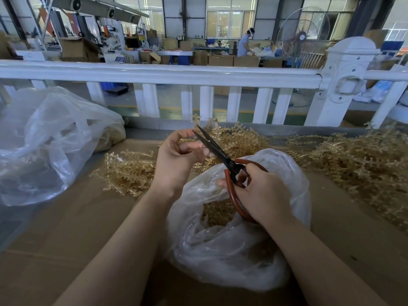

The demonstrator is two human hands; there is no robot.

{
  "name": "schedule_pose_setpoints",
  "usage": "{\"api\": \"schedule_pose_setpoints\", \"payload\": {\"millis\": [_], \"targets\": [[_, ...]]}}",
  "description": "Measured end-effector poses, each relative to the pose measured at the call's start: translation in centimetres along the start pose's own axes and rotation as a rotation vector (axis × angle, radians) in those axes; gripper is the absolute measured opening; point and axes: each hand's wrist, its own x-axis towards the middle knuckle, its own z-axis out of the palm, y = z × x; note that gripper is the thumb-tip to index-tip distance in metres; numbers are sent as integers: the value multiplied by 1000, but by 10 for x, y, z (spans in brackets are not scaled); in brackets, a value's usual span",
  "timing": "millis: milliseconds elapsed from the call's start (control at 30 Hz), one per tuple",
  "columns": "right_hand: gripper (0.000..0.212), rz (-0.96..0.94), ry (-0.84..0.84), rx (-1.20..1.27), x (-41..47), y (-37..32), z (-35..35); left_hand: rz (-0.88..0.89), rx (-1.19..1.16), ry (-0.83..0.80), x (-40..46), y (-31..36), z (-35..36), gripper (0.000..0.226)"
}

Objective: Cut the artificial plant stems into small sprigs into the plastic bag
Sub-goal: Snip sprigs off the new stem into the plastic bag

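Observation:
My right hand (pixel 260 193) grips red-handled scissors (pixel 220 153) with dark blades pointing up and left. My left hand (pixel 176 157) is raised beside the blades with its fingers curled; whether it holds a stem I cannot tell. Below both hands sits an open clear plastic bag (pixel 287 173) with tan cut sprigs (pixel 217 212) inside. Tan artificial plant stems lie in piles on the table: one left of my left hand (pixel 128 171), one behind the scissors (pixel 240 140), a large one at the right (pixel 362 160).
A cardboard-covered table (pixel 72 228) carries everything. A second, larger clear bag (pixel 44 140) with some sprigs lies at the left. A white railing (pixel 167 74) runs along the table's far edge. Beyond it is a workshop with boxes, a fan and a person at a bench.

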Motion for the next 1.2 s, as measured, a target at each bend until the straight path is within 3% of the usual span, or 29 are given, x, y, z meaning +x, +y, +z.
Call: {"api": "schedule_pose_setpoints", "payload": {"millis": [300,400,567,733,933,1067,1200], "targets": [[61,40,-44,47,1,0,1,-40,-31,25,2,-2,0,41],[60,89,-49,218,0,-2,2,-153,-76,56,3,-3,2,42],[23,250,-70,526,6,-3,-2,-326,-115,59,-2,-9,12,39],[28,388,-107,824,10,-3,-7,-331,-116,-12,-11,-11,29,36],[24,404,-130,822,12,-1,-6,-361,-164,-71,-17,-11,38,32],[17,368,-105,821,11,-3,-6,-367,-30,-119,-12,-10,31,28],[14,322,-74,706,11,-4,-5,-355,59,-117,-11,-8,26,6]]}}
